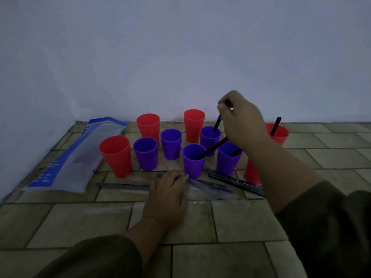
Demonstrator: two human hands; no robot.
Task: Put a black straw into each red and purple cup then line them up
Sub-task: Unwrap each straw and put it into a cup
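Observation:
Several red and purple cups stand on the tiled floor near the wall. My right hand pinches a black straw whose lower end dips into the back purple cup. The front purple cup and the purple cup to its right each hold a straw, as does the red cup at the far right. Another red cup is partly hidden by my right forearm. My left hand rests flat on the loose wrapped straws lying before the cups.
A blue and clear plastic bag lies at the left by the wall corner. Empty red cups and purple cups stand left of centre. Clear wrapper scraps lie on the tiles.

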